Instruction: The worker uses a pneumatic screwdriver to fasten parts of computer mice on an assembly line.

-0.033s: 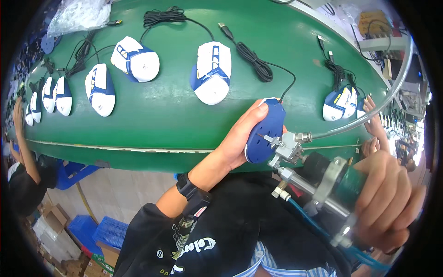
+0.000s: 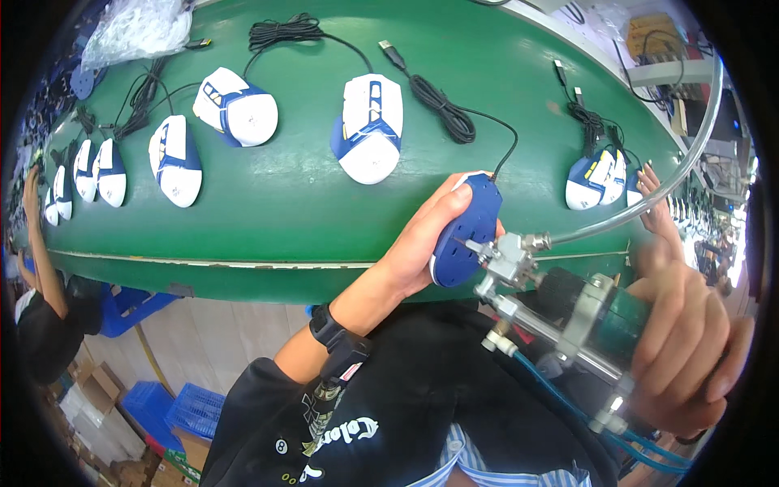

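Observation:
My left hand (image 2: 410,243) grips a computer mouse (image 2: 471,231) turned over, its dark blue underside facing up. The mouse's black cable runs from its far end to a tied bundle (image 2: 442,105) on the green surface. In my right hand (image 2: 682,349), fingers closed around the rear part, is a metal dispensing gun (image 2: 560,312) with a thin needle at its front. The needle tip is right at the mouse's underside; whether it touches I cannot tell. A clear hose (image 2: 665,191) and blue air tubes (image 2: 535,373) join the gun. Just beyond my left hand lies a white-and-blue mouse (image 2: 373,134).
More white-and-blue mice (image 2: 174,158) with coiled cables lie along the green work surface (image 2: 284,187). A clear plastic bag (image 2: 134,36) is at the far left. Co-workers' hands reach in at the left (image 2: 32,199) and right (image 2: 657,207). Blue crates (image 2: 195,410) stand below left.
The gun's rear and my right hand have shifted slightly right. The mice on the surface sit a touch further left. My left hand and its mouse are practically unmoved.

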{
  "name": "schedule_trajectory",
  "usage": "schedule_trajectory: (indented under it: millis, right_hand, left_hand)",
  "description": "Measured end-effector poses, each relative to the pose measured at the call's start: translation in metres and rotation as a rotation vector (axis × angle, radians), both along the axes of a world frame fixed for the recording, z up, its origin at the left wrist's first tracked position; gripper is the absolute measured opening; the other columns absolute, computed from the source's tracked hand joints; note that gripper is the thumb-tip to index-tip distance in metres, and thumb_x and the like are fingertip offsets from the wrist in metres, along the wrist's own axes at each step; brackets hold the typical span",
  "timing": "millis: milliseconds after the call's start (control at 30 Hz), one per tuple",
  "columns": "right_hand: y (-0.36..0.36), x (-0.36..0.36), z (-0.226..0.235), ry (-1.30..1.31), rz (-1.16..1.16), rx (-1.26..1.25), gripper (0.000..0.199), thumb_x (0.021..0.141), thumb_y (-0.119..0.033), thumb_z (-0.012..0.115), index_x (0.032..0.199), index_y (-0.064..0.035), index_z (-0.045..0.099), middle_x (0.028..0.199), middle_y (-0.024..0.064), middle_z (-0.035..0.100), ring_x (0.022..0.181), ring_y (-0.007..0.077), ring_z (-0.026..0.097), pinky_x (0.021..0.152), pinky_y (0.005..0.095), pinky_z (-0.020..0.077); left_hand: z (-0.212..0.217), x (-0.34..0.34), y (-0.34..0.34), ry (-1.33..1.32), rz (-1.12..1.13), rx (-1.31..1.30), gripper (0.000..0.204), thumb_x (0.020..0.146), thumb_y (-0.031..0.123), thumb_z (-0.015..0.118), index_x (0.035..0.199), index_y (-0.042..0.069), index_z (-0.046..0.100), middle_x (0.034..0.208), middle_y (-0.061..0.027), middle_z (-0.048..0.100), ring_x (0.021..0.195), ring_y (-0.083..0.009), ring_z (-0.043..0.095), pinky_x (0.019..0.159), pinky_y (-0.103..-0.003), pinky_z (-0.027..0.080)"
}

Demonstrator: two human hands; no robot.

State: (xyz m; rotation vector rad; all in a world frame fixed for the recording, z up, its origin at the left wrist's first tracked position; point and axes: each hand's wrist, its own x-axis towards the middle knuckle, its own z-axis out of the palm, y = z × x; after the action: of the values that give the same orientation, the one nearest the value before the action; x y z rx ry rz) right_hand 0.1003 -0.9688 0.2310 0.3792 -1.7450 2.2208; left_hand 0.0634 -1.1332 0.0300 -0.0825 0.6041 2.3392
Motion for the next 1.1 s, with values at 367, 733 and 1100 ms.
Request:
schedule_trajectory:
  millis: [367, 733, 1100]
  right_hand:
    - [0.009, -0.033, 0.006, 0.49, 0.479, -0.175, 0.024, 0.097, -0.027, 0.057, 0.095, -0.0036, 0.053, 0.056, -0.0017, 0.052, 0.042, 0.0089, 0.051, 0.042, 0.0239, 0.048]
    - [0.032, -0.027, -0.006, 0.234, 0.57, 0.03, 0.015, 0.089, -0.017, 0.063, 0.094, -0.0091, 0.051, 0.065, -0.0014, 0.062, 0.056, 0.0066, 0.062, 0.059, 0.0166, 0.0534]
    - [-0.004, -0.017, -0.022, 0.273, 0.297, 0.055, 0.02, 0.084, -0.013, 0.07, 0.087, -0.0112, 0.051, 0.064, -0.0022, 0.06, 0.053, 0.0045, 0.059, 0.05, 0.0135, 0.0484]
  left_hand:
    - [0.006, -0.001, -0.006, -0.203, 0.044, 0.237, 0.061, 0.096, 0.053, 0.047, 0.141, 0.014, 0.035, 0.105, -0.0219, 0.061, 0.094, -0.031, 0.065, 0.082, -0.046, 0.056]
    - [0.007, -0.002, -0.013, -0.171, 0.025, 0.156, 0.064, 0.093, 0.055, 0.047, 0.14, 0.013, 0.035, 0.103, -0.0246, 0.059, 0.091, -0.0311, 0.066, 0.073, -0.042, 0.059]
    - [-0.001, 0.0, -0.016, -0.162, 0.009, 0.19, 0.06, 0.094, 0.054, 0.047, 0.137, 0.013, 0.037, 0.101, -0.0237, 0.06, 0.088, -0.0305, 0.064, 0.077, -0.043, 0.057]
